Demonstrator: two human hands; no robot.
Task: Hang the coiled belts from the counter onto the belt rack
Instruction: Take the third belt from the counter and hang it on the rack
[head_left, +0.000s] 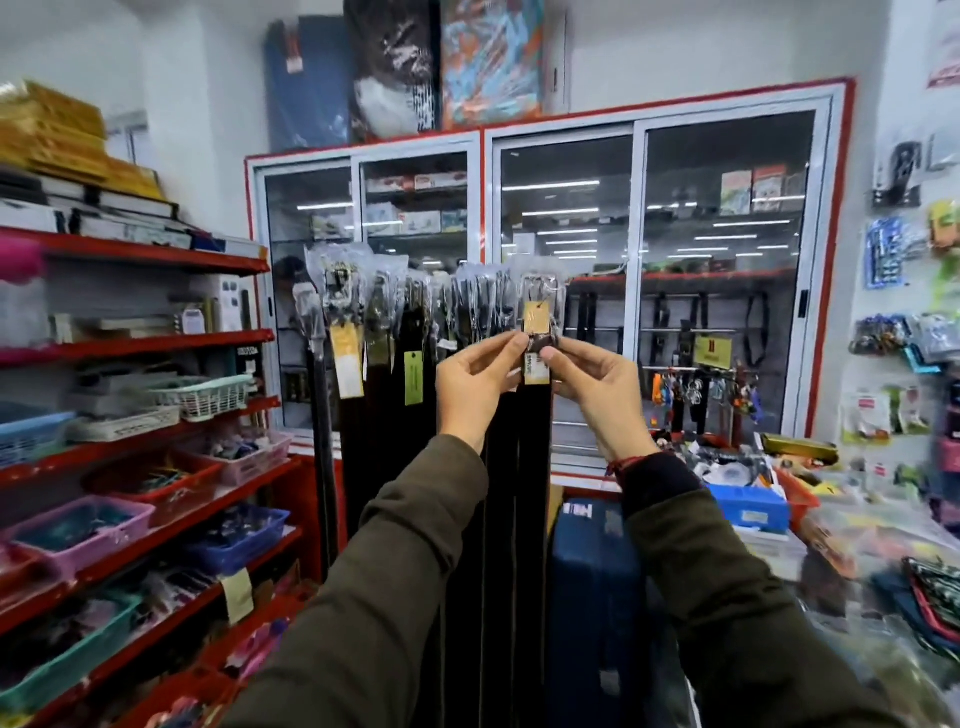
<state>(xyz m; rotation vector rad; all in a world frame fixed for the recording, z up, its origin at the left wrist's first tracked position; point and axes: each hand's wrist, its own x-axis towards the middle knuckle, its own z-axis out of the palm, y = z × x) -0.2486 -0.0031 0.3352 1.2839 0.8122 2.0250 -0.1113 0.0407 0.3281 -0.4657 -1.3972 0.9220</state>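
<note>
Pinching one hanging belt (535, 441) just below its buckle, left hand (475, 387) at 9 o'clock, right hand (597, 387) at 3 o'clock; belt rack (415, 291) row extends toward 9 o'clock.

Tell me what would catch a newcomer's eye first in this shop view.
Probably the two hands at centre: the left hand and right hand pinch a dark belt just below its yellow tag, at the right end of a row of hanging belts. Next, the red shelves of coloured baskets at left.
</note>
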